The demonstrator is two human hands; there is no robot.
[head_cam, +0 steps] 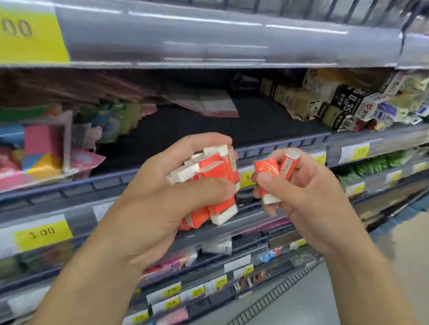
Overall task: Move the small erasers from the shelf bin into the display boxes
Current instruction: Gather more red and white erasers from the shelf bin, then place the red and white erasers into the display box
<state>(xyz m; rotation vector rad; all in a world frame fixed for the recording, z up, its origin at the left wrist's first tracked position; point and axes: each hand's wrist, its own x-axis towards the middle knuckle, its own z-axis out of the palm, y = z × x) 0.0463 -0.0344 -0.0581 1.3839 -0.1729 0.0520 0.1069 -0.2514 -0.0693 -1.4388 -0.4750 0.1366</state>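
My left hand [167, 199] is closed around a bunch of several small white erasers in orange-red sleeves [213, 172], held in front of the shelf edge. Just to its right, my right hand [303, 198] pinches two more orange-sleeved erasers [277, 170] between thumb and fingers. Both hands hover at mid-frame, a little apart from each other. Behind them lies a dark, bare stretch of shelf [210, 127]. No display box can be made out in the blurred view.
The shelf rail [307, 146] with yellow price tags [43, 232] runs behind the hands. Colourful packets [37, 152] fill the left of the shelf, boxed stationery [353, 104] the right. Lower shelves hold more goods; a black wire rack strip [271, 300] lies on the floor.
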